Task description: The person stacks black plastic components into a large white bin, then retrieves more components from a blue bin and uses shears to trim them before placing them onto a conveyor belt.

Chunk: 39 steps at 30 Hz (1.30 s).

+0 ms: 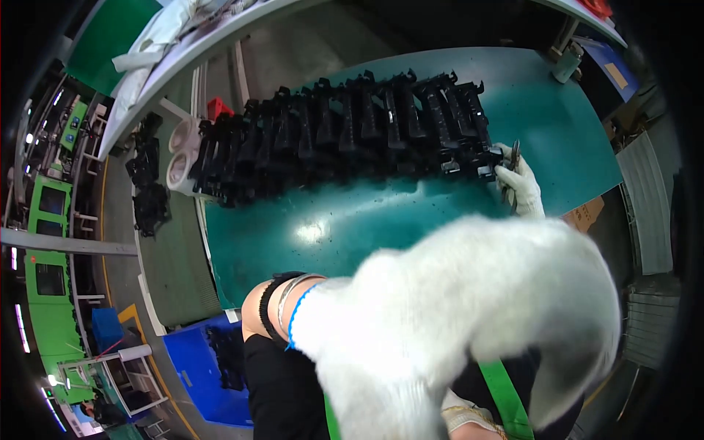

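Close to the camera, my left hand [469, 301] in a white knitted glove with blue cuff edging fills the lower right. It is large and smeared by motion; its curved fingers bend downward, and I cannot make out whether they hold anything. Farther off, my right hand [522, 189], also white-gloved, closes round a small dark plier-like tool [515, 155] with slim tips pointing up. This hand is at the right end of a long row of black molded plastic parts [345, 128], next to the last one. My left hand hides most of the right forearm.
The row lies across a green-topped table [396, 227]. White rolls [180, 169] stand at its left end. More black parts [150, 176] lie on a side surface at left. A blue bin [194, 374] is at lower left. A white shelf edge [147, 88] crosses above; a bottle [567, 62] stands far right.
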{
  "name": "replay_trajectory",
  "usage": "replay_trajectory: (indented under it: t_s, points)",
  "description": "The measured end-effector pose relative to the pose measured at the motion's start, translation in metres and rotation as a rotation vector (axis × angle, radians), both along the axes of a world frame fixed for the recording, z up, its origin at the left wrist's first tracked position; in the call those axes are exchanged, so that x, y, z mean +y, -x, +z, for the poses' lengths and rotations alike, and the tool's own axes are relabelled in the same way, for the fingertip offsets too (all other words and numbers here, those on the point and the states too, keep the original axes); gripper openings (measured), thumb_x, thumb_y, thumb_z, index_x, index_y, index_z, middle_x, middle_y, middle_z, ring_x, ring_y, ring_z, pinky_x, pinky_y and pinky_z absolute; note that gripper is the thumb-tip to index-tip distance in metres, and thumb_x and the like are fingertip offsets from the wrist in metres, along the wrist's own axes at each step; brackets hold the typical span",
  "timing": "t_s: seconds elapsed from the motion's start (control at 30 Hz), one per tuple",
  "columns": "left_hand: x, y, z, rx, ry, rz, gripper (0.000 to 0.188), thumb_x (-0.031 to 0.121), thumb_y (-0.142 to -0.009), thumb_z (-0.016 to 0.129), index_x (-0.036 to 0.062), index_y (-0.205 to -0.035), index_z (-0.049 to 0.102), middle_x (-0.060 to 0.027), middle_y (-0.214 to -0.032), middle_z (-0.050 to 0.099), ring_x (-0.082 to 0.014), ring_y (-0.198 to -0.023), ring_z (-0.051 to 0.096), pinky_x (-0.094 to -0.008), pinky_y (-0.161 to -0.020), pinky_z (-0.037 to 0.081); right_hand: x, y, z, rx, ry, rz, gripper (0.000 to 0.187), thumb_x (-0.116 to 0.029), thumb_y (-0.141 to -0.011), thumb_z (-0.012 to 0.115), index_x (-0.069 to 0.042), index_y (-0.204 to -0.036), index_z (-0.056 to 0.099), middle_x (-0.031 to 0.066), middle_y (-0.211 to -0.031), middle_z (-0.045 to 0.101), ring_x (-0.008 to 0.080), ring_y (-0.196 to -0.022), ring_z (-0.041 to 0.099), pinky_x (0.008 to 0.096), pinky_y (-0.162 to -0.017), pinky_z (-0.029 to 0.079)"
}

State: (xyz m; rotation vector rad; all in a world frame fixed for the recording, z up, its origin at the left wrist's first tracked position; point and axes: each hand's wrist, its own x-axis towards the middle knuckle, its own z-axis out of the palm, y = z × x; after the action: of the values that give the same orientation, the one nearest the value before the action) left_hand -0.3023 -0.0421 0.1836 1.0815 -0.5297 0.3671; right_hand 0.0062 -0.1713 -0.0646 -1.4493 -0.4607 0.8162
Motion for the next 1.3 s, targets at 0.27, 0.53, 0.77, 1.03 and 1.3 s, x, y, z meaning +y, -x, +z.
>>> replay_trajectory:
  t_s: [0.27,0.53,0.77,1.03,1.3]
  points:
    - [0.0,0.031,0.0,-0.139,0.056,0.044,0.024,0.02,-0.089,0.071,0.0056,-0.107,0.076,-0.012,-0.122,0.071,-0.0252,-0.112,0.066,-0.0394,-0.091,0.053,0.007,0.018,-0.011,0.037,-0.093,-0.18,0.052,-0.005,-0.097,0.065,-0.004,-0.147,0.052,-0.0018,-0.086,0.054,0.008,-0.067,0.051,0.0268,-0.063,0.049]
    - [0.001,0.051,0.008,-0.261,0.078,0.044,0.021,0.015,-0.089,0.071,0.0071,-0.109,0.075,-0.0093,-0.119,0.072,-0.0219,-0.109,0.067,-0.0385,-0.086,0.054,-0.001,0.023,-0.02,0.03,-0.135,-0.247,0.051,-0.005,-0.098,0.065,-0.003,-0.147,0.052,-0.0024,-0.083,0.053,0.008,-0.068,0.05,0.027,-0.064,0.049]
    - [0.007,0.058,0.019,-0.379,0.03,0.196,0.021,0.011,-0.09,0.07,0.0084,-0.11,0.074,-0.0071,-0.117,0.072,-0.019,-0.107,0.068,-0.0377,-0.082,0.055,-0.014,0.019,-0.022,-0.023,-0.168,-0.258,0.054,-0.005,-0.096,0.066,-0.002,-0.148,0.052,-0.0009,-0.091,0.06,0.007,-0.07,0.051,0.026,-0.063,0.049]
    - [0.045,0.11,0.049,-0.874,-0.141,0.792,0.022,0.006,-0.09,0.07,0.0098,-0.111,0.073,-0.0044,-0.114,0.073,-0.0157,-0.104,0.069,-0.0368,-0.078,0.055,-0.011,0.031,-0.02,-0.041,-0.146,-0.312,0.059,-0.007,-0.093,0.066,-0.001,-0.149,0.05,0.0101,-0.129,0.066,0.0088,-0.077,0.058,0.024,-0.064,0.049]
    - [0.073,0.119,0.038,-0.923,-0.891,-0.13,0.014,0.018,-0.097,0.055,0.0144,-0.109,0.062,-0.0067,-0.104,0.065,-0.0274,-0.096,0.064,-0.0443,-0.073,0.053,-0.062,-0.003,-0.015,-0.258,-0.121,-0.751,0.054,-0.015,-0.098,0.063,-0.001,-0.149,0.05,0.0138,-0.141,0.062,0.0173,-0.109,0.065,0.0193,-0.068,0.046]
